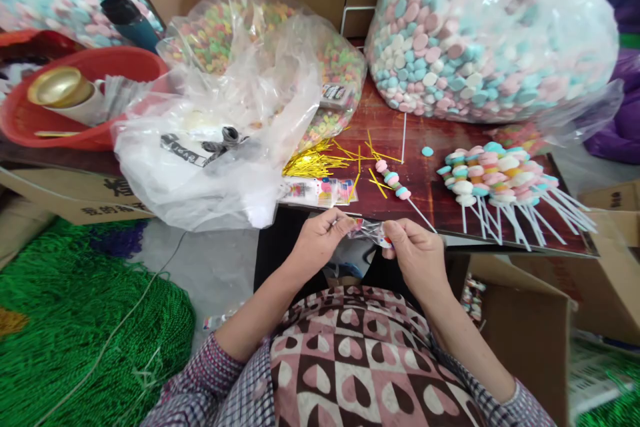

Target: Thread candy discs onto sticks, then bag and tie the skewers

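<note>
Between my two hands, at the front edge of the table, stretches a small clear plastic bag [369, 232] with coloured print. My left hand [325, 233] pinches one end of it, and my right hand [413, 247] pinches the other. Just beyond them lies a candy skewer [393, 180] of pink, blue and white marshmallows on a white stick. Gold twist ties [315, 161] are bunched and scattered to its left. A stack of flat printed bags [317, 191] rests near my left hand. On the right, many finished-looking candy skewers [495, 173] are piled.
A large bag of marshmallows [490, 47] stands at the back right. Bags of ring candy [230, 33] and a white plastic bag [200, 173] fill the left. A red basin [145, 67] is farther left. An open cardboard box [525, 320] sits below right.
</note>
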`<move>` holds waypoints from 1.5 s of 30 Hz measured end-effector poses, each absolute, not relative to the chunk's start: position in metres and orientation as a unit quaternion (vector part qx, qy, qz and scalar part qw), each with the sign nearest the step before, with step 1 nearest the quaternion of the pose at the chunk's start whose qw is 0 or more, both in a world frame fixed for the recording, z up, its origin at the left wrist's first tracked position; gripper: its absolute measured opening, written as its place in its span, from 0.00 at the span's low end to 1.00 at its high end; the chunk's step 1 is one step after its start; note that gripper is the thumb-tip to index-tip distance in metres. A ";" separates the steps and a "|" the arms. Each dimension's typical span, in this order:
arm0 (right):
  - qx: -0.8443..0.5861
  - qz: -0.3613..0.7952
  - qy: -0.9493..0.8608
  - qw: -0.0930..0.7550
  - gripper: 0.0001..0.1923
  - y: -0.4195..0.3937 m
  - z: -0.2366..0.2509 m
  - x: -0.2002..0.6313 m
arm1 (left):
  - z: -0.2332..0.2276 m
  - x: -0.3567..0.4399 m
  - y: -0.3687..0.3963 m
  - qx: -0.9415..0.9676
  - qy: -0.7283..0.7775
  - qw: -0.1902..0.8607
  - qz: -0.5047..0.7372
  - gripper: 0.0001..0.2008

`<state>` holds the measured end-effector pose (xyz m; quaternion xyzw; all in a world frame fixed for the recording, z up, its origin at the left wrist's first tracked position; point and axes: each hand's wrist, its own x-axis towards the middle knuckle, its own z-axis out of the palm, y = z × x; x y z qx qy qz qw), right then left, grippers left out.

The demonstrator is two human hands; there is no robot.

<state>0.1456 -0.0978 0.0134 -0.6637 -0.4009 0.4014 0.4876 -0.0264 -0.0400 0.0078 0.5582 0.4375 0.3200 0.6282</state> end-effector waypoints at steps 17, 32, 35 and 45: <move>-0.782 -0.013 -0.569 0.255 0.15 -0.072 -0.033 0.218 | 0.000 -0.027 -0.029 0.178 0.252 0.850 0.426 0.20; -0.641 0.304 -0.472 0.524 0.04 -0.135 0.032 0.199 | -0.018 -0.023 -0.029 0.213 0.281 0.832 0.429 0.24; -0.648 0.263 -0.531 0.478 0.03 -0.136 0.034 0.202 | -0.016 -0.024 -0.030 0.238 0.288 0.822 0.431 0.25; -0.667 0.195 -0.616 0.371 0.04 -0.145 0.040 0.233 | -0.026 -0.029 -0.033 0.334 0.356 0.759 0.432 0.24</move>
